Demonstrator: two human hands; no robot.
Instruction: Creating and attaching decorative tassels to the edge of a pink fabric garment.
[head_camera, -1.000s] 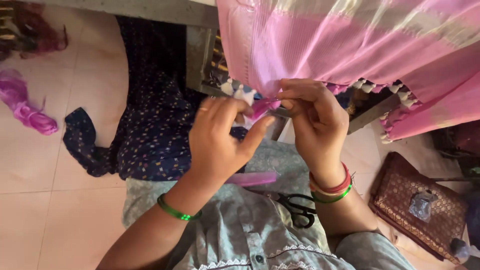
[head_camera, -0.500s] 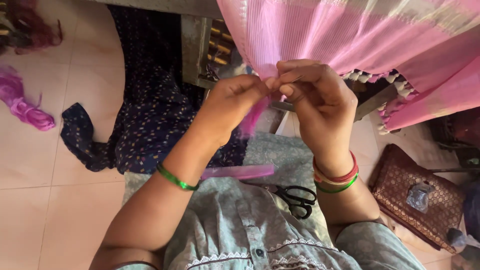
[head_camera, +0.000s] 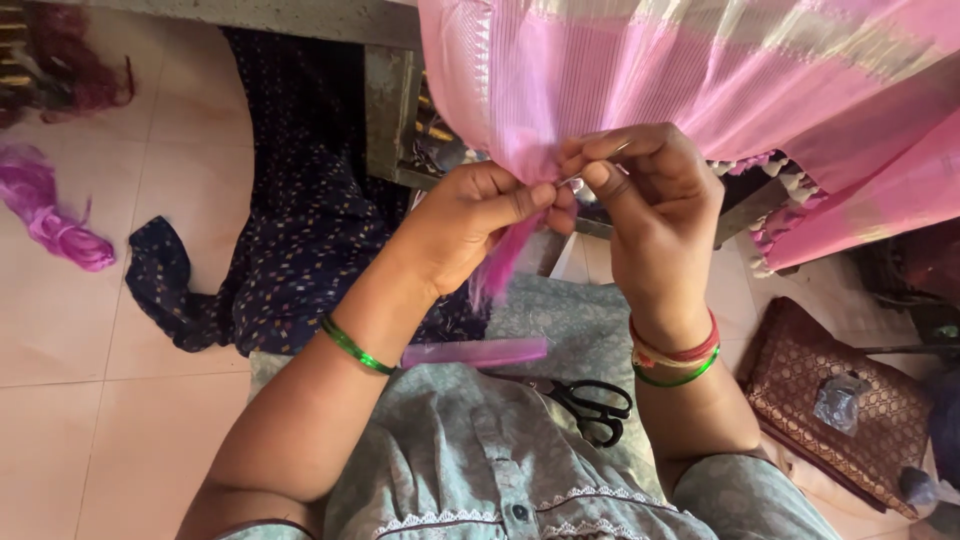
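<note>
A pink striped cloth (head_camera: 700, 70) with a tasselled fringe hangs from above across the upper right. My left hand (head_camera: 470, 225) pinches a tuft of pink thread (head_camera: 500, 262) at the cloth's lower edge, and the tuft hangs down below the fingers. My right hand (head_camera: 650, 205) is closed just beside it, with a thin metal needle (head_camera: 590, 170) between thumb and forefinger, touching the same spot on the edge. The fingertips of both hands meet there.
On my lap lie a pink comb (head_camera: 475, 352) and black scissors (head_camera: 590, 405). A dark blue printed fabric (head_camera: 290, 230) trails on the tiled floor at left, with a pink thread bundle (head_camera: 50, 215) farther left. A maroon patterned pouch (head_camera: 840, 400) lies at right.
My left hand has closed and come up to the cloth's edge, taking the pink tuft between its fingers. My right hand has risen slightly, staying at the edge.
</note>
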